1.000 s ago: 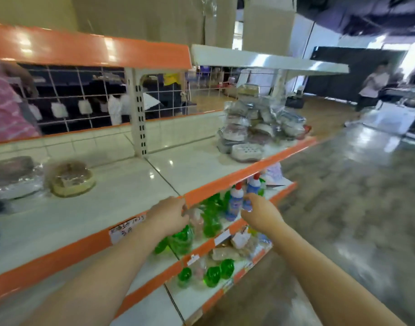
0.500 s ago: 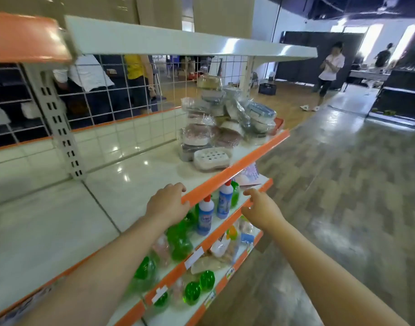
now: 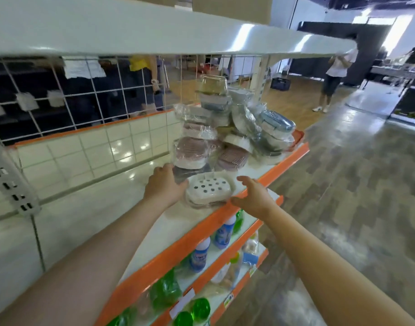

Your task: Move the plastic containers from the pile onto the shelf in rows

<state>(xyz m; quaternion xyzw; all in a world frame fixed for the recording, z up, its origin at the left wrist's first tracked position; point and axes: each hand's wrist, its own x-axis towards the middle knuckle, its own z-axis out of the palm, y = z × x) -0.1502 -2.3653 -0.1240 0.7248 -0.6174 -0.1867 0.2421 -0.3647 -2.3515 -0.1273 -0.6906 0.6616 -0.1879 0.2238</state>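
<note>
Lying at the near foot of the pile, a white perforated container in clear wrap sits on the cream shelf, close to the orange front edge. We see our left hand against its left end, fingers curled toward the wrapped side and touching it, though we cannot tell whether they truly grip. Our right hand comes in from the right with fingers spread and relaxed; the thumb lies beside the container's near right corner, and the fingertips stand apart from it.

Behind this container the pile rises in a loose heap of wrapped plastic containers: pinkish ones low down, a blue one leaning at the right, and a yellowish clear one on top. The heap occupies the far right end of the shelf.

Above us runs a white upper shelf, and behind the shelf stands a wire grid back panel. Below, we see bottles with blue labels and green bottles on the lower shelves. Across the wooden floor, a person in a white top stands far off.
</note>
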